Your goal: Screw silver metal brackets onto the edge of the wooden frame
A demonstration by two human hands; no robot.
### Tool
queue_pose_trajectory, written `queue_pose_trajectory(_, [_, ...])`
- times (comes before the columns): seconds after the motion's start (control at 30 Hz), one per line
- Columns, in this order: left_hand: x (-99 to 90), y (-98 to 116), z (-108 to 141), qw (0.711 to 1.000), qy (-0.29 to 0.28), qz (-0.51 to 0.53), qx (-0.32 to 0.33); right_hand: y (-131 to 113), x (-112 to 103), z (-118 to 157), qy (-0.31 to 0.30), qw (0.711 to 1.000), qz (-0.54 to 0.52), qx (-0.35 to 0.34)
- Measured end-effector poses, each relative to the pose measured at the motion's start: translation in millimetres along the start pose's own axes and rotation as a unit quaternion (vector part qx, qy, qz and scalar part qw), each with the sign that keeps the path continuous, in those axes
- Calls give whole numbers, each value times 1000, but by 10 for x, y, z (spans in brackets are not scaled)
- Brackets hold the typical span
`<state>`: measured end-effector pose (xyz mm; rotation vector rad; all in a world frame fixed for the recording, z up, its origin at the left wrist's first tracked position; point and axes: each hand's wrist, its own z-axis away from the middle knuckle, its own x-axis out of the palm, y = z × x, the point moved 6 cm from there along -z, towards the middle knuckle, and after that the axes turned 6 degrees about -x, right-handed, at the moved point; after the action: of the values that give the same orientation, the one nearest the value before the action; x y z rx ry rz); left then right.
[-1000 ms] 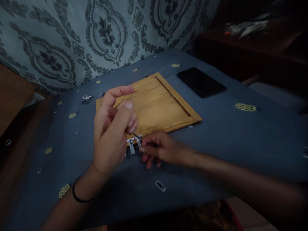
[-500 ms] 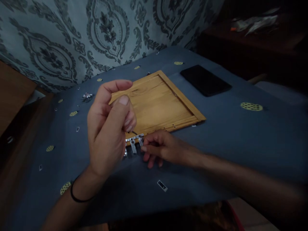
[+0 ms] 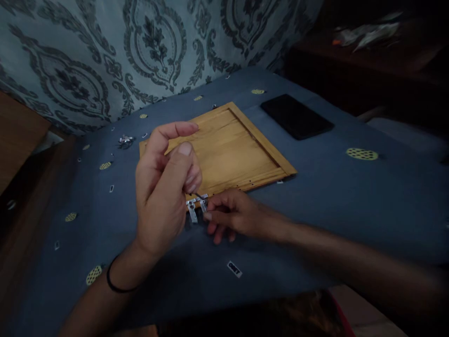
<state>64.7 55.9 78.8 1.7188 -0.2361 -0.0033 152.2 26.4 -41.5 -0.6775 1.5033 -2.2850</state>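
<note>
A framed wooden panel (image 3: 228,145) lies on the blue cloth, with small dark holes along its near edge. Metal hinge-like pieces (image 3: 192,213) sit at that edge and stick out toward me. My left hand (image 3: 164,187) is curled above the panel's near left part, its lower fingers closed on a thin dark rod (image 3: 199,195) whose end reaches the metal pieces. The rest of the rod is hidden in the fist. My right hand (image 3: 228,215) pinches the rightmost metal piece (image 3: 203,205) between thumb and fingers.
A black flat tablet-like object (image 3: 296,116) lies right of the panel. Small shiny metal parts (image 3: 125,141) rest at the left on the patterned blue cloth (image 3: 280,248). A patterned curtain hangs behind, and a dark surface with crumpled plastic (image 3: 368,36) stands at the back right.
My left hand has shifted slightly right relative to the panel, and the rod's end now meets the rightmost metal piece. My right hand has stayed on that piece. The view has moved a little.
</note>
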Motion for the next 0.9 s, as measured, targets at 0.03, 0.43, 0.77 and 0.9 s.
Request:
queue_pose_trajectory(0.03, [-3, -6, -4, 1000, 2, -3, -2, -4, 2, 0, -1, 1000, 1, 0])
queue_pose_trajectory(0.43, [-34, -13, 25, 998, 41, 18, 33, 1, 8, -11, 4, 1000, 8, 8])
queue_pose_trajectory(0.77, [55, -13, 6, 997, -15, 66, 44, -50, 13, 11, 14, 999, 17, 27])
queue_pose_trajectory(0.9, [73, 2, -66, 997, -64, 46, 26, -67, 10, 29, 22, 999, 15, 33])
